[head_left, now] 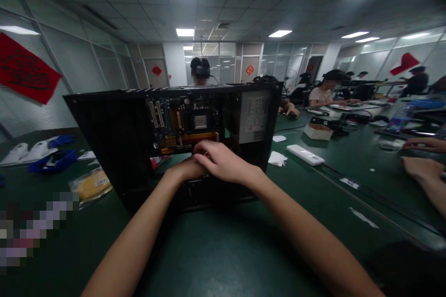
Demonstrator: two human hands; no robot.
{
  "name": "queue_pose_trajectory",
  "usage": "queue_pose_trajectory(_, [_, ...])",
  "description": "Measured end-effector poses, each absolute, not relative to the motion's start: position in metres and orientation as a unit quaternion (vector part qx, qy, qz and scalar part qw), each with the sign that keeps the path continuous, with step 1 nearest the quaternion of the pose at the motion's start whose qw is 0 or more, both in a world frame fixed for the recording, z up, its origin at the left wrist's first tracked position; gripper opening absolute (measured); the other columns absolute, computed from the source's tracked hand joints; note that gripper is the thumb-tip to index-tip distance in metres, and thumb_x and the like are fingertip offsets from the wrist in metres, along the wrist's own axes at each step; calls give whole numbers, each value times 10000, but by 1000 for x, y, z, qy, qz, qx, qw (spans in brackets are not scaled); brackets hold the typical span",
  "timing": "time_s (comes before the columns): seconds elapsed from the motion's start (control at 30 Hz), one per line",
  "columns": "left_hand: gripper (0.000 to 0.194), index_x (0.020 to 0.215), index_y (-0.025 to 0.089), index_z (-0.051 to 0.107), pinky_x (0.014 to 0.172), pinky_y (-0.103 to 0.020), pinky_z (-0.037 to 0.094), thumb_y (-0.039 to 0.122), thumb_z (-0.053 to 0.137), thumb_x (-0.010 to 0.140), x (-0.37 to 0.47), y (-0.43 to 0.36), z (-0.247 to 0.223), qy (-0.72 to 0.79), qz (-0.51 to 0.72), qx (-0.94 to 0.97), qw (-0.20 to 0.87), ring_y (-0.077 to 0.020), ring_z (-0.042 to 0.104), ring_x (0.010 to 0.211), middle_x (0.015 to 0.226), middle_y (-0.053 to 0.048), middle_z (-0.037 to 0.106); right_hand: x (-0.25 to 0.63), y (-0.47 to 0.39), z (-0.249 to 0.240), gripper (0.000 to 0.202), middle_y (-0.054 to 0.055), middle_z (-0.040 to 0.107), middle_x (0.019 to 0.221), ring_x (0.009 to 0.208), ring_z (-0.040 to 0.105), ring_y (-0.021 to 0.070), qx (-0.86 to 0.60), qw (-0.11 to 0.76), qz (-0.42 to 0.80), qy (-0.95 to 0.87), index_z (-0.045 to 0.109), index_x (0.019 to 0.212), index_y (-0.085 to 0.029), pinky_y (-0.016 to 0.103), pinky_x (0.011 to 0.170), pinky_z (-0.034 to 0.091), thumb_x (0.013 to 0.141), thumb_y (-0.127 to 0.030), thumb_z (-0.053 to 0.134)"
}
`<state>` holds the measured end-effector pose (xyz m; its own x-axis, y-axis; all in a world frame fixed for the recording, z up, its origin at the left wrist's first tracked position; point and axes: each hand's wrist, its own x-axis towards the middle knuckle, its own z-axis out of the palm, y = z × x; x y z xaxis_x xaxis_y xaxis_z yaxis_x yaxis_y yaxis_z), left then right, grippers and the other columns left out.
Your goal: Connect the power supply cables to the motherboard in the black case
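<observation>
A black computer case (101,148) stands upright on the green table (209,250), its open side facing me. Inside it are a motherboard (200,121) with brown and yellow slots and, at the right, a silver power supply (256,116). Both my hands are at the lower edge of the motherboard. My right hand (219,158) lies over my left hand, with its fingers bent near the red-brown slot. Beneath it, my left hand (190,168) reaches into the case, and its fingers are hidden. Whether either hand holds a small part cannot be made out.
A power strip (305,154), white tissue (278,158) and a small box (318,132) lie to the right. Another person's hands (423,167) rest at the right edge. On the left are a yellow packet (92,185) and a blue tray (54,161).
</observation>
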<state>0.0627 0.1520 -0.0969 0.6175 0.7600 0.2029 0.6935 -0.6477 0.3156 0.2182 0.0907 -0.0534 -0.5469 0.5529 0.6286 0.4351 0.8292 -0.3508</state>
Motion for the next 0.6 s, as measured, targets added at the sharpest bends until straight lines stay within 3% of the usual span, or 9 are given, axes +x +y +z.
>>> queue_pose_trajectory(0.13, [330, 999, 135, 757, 840, -304, 508, 132, 499, 793, 65, 151, -92, 403, 223, 878, 129, -245, 682, 939, 1009, -114, 774, 222, 131, -97, 281, 154, 613, 1198, 1140, 571, 217, -374, 397, 151, -824, 584, 1166, -126, 358, 1006, 424, 1023, -341, 474])
queue_pose_trajectory(0.3, [218, 775, 132, 730, 679, -284, 459, 191, 521, 786, 62, 153, -86, 394, 261, 872, 128, -211, 650, 740, 778, -73, 735, 232, 141, -103, 389, 87, 677, 1069, 993, 624, 200, -377, 340, 267, -819, 606, 1105, -165, 322, 885, 450, 1057, -458, 354])
queue_pose_trajectory(0.43, [442, 643, 151, 628, 629, -270, 404, 408, 420, 936, 54, 148, -70, 400, 356, 833, 137, -162, 553, 636, 627, -15, 617, 233, 136, -94, 483, 82, 698, 996, 896, 631, 207, -375, 309, 248, -838, 626, 1094, -160, 327, 820, 452, 1048, -535, 325])
queue_pose_trajectory(0.5, [527, 630, 161, 589, 610, -271, 392, 518, 382, 957, 48, 143, -60, 417, 384, 811, 144, -157, 526, 617, 596, -4, 567, 231, 133, -92, 492, 94, 709, 1036, 912, 639, 218, -348, 304, 252, -850, 636, 1130, -153, 332, 819, 459, 1009, -579, 421])
queue_pose_trajectory(0.6, [492, 686, 167, 584, 666, -274, 448, 561, 433, 939, 39, 135, -46, 398, 413, 798, 186, -168, 569, 676, 657, -13, 592, 227, 132, -93, 537, 120, 678, 1230, 1087, 624, 245, -293, 360, 268, -844, 619, 1240, -156, 357, 931, 460, 897, -569, 641])
